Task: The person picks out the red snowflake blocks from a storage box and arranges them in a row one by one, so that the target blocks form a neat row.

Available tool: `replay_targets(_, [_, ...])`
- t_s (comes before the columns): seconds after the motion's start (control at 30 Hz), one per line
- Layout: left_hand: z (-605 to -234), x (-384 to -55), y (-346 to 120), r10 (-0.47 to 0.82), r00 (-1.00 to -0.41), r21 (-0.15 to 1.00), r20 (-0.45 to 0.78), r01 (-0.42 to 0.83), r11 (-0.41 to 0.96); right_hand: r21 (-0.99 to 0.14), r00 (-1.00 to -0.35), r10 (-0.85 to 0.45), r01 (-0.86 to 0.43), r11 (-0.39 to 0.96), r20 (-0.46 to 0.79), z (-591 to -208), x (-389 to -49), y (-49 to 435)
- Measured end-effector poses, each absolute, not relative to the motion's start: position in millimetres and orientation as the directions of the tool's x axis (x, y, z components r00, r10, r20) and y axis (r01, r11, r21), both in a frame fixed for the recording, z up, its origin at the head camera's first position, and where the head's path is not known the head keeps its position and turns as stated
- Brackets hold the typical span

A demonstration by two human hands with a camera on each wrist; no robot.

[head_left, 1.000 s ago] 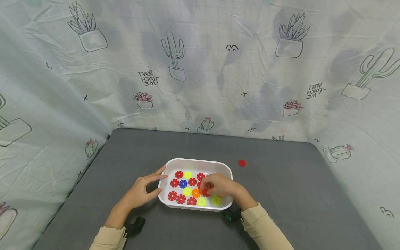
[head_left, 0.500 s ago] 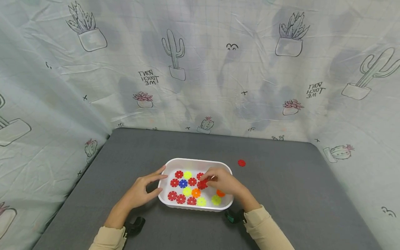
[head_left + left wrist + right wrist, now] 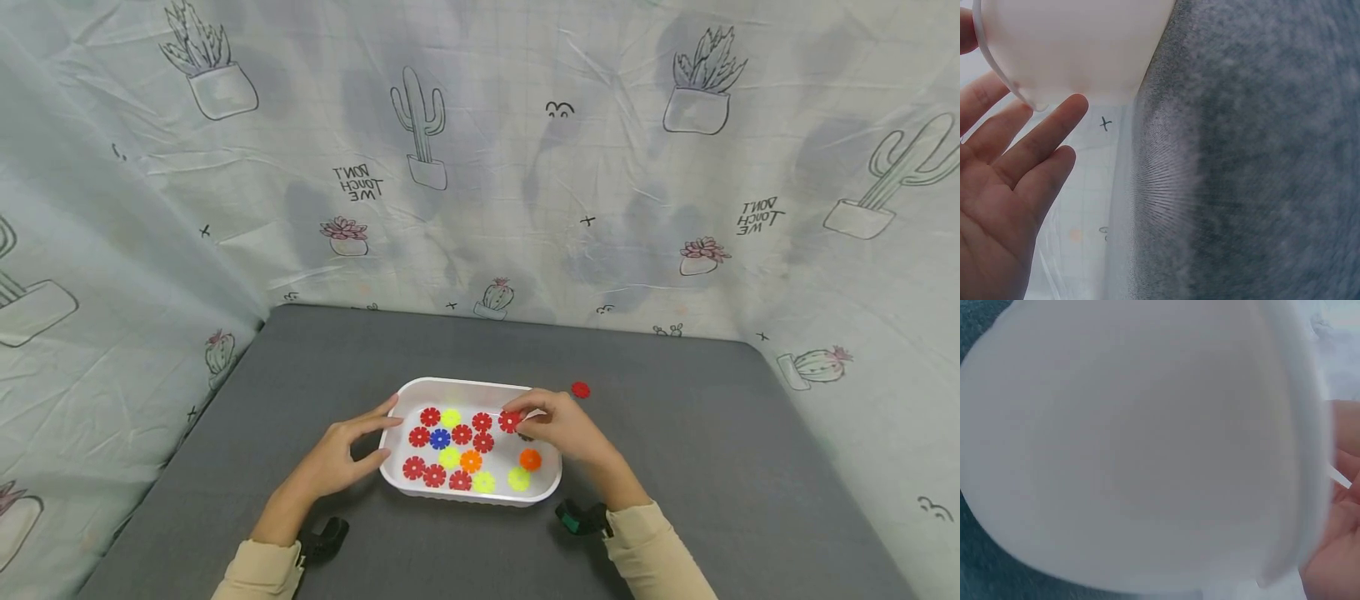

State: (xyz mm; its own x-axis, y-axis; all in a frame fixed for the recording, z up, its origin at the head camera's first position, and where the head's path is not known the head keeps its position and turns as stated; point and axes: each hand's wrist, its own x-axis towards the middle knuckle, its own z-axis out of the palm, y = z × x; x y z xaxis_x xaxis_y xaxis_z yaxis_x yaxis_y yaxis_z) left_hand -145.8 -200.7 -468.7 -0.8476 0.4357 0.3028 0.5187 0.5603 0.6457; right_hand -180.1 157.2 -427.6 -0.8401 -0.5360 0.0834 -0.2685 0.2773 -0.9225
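Red disc (image 3: 509, 422), apparently pinched, near far tray rim (image 3: 465, 382).

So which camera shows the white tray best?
The head view: it looks down into nearly the whole white tray, with coloured pieces inside, though the right hand hides one corner. The left wrist view shows only part of the tray's outside, beside the left hand. The right wrist view is a blurry close-up of the outside.

Both sleeves (image 3: 660, 552) are beige, both wrist devices (image 3: 327, 542) black, the right one green-patched.
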Motion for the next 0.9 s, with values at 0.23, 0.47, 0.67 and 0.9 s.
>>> replay_targets(0.23, [-469.6,-146.1,-201.1,0.44,-0.843,0.639,0.309,0.527,0.56,-0.936,-0.878,-0.468,-0.241,0.258,0.098,-425.0,-180.8,176.9])
replay_targets(0.47, [-471.4,-145.8,-201.7,0.441,-0.844,0.642,0.305,0.524,0.559,-0.961,-0.939,-0.314,-0.205,0.188,0.138,-435.0,-184.6,198.9])
replay_targets(0.67, [-471.5,-145.8,-202.3,0.44,-0.848,0.643,0.295,0.517,0.565,-0.983,-0.974,-0.153,-0.174,0.051,0.164,-450.9,-190.2,210.9])
replay_targets(0.9, [-469.4,-144.8,-200.7,0.438,-0.851,0.651,0.292,0.512,0.561,-0.988,-0.993,-0.01,-0.12,-0.098,0.122,-469.0,-198.8,228.3])
